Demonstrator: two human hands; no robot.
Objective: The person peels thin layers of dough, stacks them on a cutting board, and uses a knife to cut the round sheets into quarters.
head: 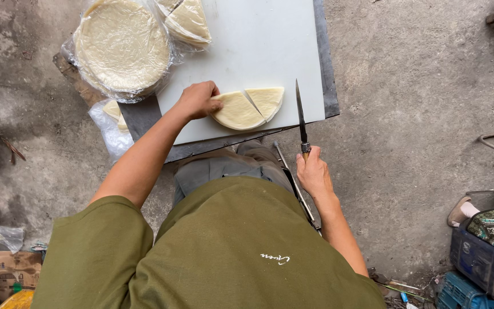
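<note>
My left hand rests its fingers on the left edge of a pale cut dough stack lying on a white cutting board. A second wedge sits just right of it, split off by a cut. My right hand grips the handle of a long knife, whose blade points away from me, to the right of the wedges at the board's near edge.
A round stack of flat dough in clear plastic sits at the board's left. More cut wedges lie at the far side. Another person's foot and crates are at the right, on rough concrete floor.
</note>
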